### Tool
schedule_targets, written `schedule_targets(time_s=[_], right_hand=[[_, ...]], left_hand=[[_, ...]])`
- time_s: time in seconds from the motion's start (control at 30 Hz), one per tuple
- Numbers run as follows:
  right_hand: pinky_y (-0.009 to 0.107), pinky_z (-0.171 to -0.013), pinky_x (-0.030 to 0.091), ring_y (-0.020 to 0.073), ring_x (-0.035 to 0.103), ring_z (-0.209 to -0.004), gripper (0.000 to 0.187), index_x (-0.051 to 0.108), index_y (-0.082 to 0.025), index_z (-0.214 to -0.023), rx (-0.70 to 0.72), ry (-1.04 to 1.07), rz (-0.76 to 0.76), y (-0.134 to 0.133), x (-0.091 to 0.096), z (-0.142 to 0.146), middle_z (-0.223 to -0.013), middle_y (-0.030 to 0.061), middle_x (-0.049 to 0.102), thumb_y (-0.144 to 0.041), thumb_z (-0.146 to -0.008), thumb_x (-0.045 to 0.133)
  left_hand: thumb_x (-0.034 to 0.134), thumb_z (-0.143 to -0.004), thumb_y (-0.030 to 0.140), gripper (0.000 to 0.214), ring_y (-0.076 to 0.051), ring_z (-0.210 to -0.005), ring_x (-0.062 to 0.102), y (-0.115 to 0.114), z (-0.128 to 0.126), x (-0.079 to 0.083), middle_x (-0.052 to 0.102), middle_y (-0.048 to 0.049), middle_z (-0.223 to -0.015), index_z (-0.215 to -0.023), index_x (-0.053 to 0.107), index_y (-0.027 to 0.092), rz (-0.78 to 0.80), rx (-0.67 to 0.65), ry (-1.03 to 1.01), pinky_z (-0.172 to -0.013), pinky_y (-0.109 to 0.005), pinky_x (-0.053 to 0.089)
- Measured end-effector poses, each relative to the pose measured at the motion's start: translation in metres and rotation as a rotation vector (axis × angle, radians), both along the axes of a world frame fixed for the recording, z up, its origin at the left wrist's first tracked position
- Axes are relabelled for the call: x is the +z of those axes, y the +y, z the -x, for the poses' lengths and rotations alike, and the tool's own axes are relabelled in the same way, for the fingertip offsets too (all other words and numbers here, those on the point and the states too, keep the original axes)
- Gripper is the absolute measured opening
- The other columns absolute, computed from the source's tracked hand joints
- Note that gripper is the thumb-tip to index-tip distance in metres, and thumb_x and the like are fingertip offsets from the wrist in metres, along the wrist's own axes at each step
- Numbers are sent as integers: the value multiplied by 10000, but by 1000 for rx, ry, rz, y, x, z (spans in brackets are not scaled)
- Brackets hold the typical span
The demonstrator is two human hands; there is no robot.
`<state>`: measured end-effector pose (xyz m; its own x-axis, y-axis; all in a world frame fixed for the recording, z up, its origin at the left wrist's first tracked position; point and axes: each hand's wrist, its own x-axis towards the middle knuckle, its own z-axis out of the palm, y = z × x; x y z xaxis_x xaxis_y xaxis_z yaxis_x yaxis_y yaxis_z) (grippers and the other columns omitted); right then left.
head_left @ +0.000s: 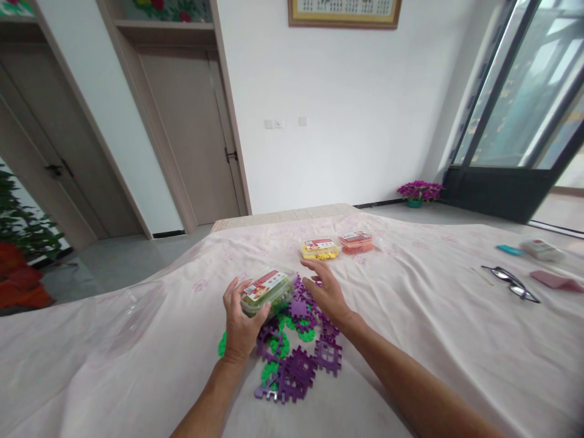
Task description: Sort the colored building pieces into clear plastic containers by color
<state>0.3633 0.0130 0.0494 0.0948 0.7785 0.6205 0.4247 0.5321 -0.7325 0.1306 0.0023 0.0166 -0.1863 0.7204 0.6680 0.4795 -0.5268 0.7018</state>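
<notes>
My left hand (240, 325) grips a clear plastic box (269, 291) with a red and white label, filled with green pieces. The box is tilted above a heap of toy building pieces. Purple notched pieces (297, 370) and green round pieces (279, 345) make up that heap on the cloth. My right hand (329, 295) is to the right of the box, fingers apart, over the edge of the purple pieces with nothing in its grasp. Farther back stand a box of yellow pieces (320, 248) and a box of orange-red pieces (356, 242), both labelled.
A pale pink patterned cloth (433, 340) covers the surface, wrinkled in places. Toward the left lies a clear plastic container or lid (132, 313). Glasses (511, 283), a pink item (555, 281) and a white packet (542, 250) rest at the right.
</notes>
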Motion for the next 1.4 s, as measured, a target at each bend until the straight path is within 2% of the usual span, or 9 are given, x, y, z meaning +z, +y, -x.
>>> schedule_targets(time_s=[0.1,0.2,0.43,0.53,0.77,0.93,1.07,1.27,1.4], right_hand=[[449,-982,525,264,580,-1264,450,665,-287,-1285,161,-110,36,13,-6,-17,-1352,74,649,-276,-835,656],[471,-1051,483,257,623,-1222,378,690,-275,-1257,271,-160,74,17,-7,-22,-1283,70,698,-331,-886,647],[432,-1059,477,222,637,-1190,199,739,-253,-1033,391,-215,-77,-5,9,-5,-1170,69,739,-392,-940,631],[364,-946,529,199,688,-1024,229,733,-240,-1058,414,-326,-60,-17,17,5,-1046,59,755,-377,-985,564],[288,-807,529,183,692,-863,338,711,-206,-1019,267,-557,-132,-28,22,15,-920,65,734,-356,-1053,410],[294,-792,530,189,690,-851,310,665,-191,-1081,223,-651,-120,-25,22,12,-941,76,731,-307,-1060,378],[283,-766,512,188,678,-838,280,650,-185,-1103,266,-701,-114,-28,29,12,-931,79,723,-276,-1050,390],[253,-699,476,162,659,-745,282,678,-197,-935,208,-631,-58,-35,35,19,-815,41,713,-262,-1035,423],[255,-719,488,166,686,-781,269,703,-199,-968,180,-588,-61,-34,33,21,-875,52,744,-245,-1021,444]], left_hand=[[706,-783,394,581,-280,-1304,529,8,13,1,530,-110,-1372,-1310,542,209,110,-153,-161,-1128,-450,430],[666,-826,451,646,-255,-1208,611,13,25,4,608,-88,-1332,-1402,494,213,268,-339,-330,-1067,-410,482],[624,-872,513,666,-291,-1267,586,16,33,3,564,-105,-1445,-1447,489,209,363,-462,-585,-1043,-427,495],[569,-909,553,640,-269,-1293,568,21,33,0,551,-105,-1459,-1447,480,217,350,-378,-501,-1073,-408,472],[578,-903,553,680,-281,-1343,495,8,9,6,464,-151,-1482,-1468,418,210,232,46,-228,-1139,-456,394],[677,-828,527,791,-331,-1445,342,-10,-22,11,433,-175,-1473,-1485,396,188,129,159,125,-1204,-518,271],[676,-827,559,835,-362,-1471,288,-13,-29,10,377,-207,-1502,-1509,368,189,184,183,180,-1193,-570,251],[589,-898,569,768,-334,-1503,233,-15,-24,2,341,-200,-1543,-1528,344,206,98,87,188,-1206,-566,220],[567,-915,568,791,-325,-1524,193,-11,-20,-6,286,-190,-1586,-1566,263,238,82,12,207,-1208,-574,209]])
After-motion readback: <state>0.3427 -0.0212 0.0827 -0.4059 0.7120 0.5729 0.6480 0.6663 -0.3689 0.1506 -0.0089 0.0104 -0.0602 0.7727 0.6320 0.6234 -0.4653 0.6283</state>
